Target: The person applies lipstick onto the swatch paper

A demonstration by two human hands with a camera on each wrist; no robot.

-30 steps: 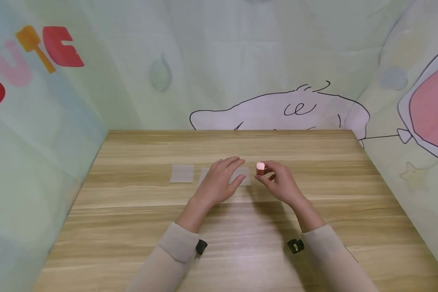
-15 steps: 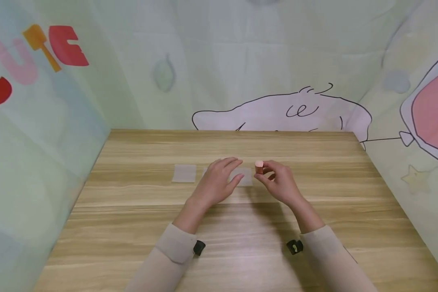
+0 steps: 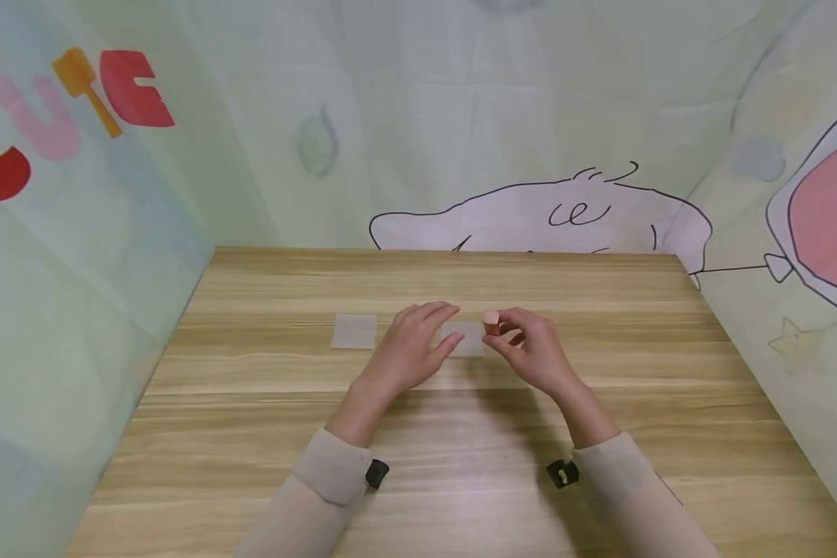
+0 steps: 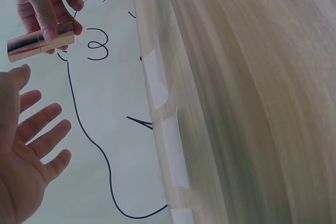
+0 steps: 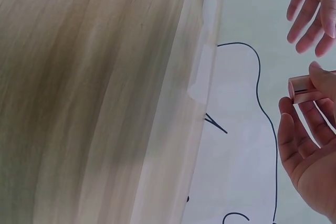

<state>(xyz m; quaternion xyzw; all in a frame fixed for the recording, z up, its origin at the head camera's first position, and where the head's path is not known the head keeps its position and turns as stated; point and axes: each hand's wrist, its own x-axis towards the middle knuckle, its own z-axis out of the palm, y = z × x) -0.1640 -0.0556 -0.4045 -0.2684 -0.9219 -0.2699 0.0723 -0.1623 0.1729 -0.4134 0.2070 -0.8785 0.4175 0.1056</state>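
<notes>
A shiny rose-gold lipstick tube [image 3: 491, 322] stands roughly upright in the head view, pinched between the thumb and fingers of my right hand [image 3: 533, 349]. In the left wrist view, the closed lipstick tube [image 4: 25, 47] shows a seam around its body. My left hand [image 3: 406, 349] hovers to the left of it, fingers spread and slightly bent, holding nothing. A gap separates my left fingertips from the tube. Both hands are above the table, over or near a row of pale square sheets. My left hand hides the middle sheet in the head view.
One pale sheet [image 3: 354, 332] lies on the wooden table [image 3: 453, 480] left of my left hand. Another pale sheet [image 3: 466, 341] lies between the hands. A printed cloth backdrop [image 3: 418, 116] rises behind the table's far edge and along both sides.
Both hands have drifted slightly left over the table, the lipstick tube moving with the right one. The middle sheet, partly visible earlier, is now covered by my left hand. The head view has shifted a little.
</notes>
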